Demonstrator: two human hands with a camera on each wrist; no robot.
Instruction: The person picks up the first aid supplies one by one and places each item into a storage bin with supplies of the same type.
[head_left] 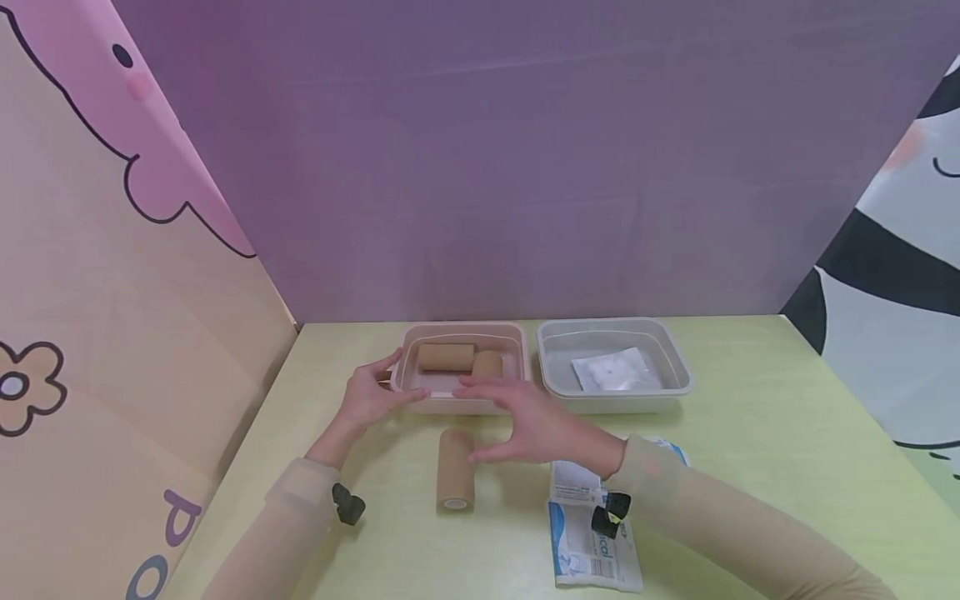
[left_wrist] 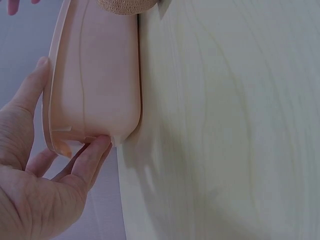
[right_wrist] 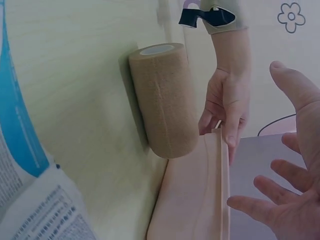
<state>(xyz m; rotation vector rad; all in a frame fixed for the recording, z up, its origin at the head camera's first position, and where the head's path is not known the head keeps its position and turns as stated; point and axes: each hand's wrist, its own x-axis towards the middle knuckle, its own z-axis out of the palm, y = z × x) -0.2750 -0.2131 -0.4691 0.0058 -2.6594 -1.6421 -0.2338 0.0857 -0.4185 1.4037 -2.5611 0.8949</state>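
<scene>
My left hand (head_left: 372,393) grips the left end of a pink plastic bin (head_left: 450,406); in the left wrist view its thumb lies along the rim and its fingers (left_wrist: 95,155) bend against the end wall. Two tan bandage rolls (head_left: 446,357) lie inside that bin. In front of it, a third tan bandage roll (right_wrist: 165,102) lies on its side on the table. My right hand (head_left: 528,417) hovers near the bin's front rim, above and right of this roll, fingers spread and holding nothing.
Right of the pink bin stands a pale grey bin (head_left: 615,405) with a white packet (head_left: 617,371) inside. A blue and white printed package (head_left: 596,546) lies on the table (head_left: 390,542), partly beneath my right forearm. A purple panel (head_left: 465,167) rises behind the table.
</scene>
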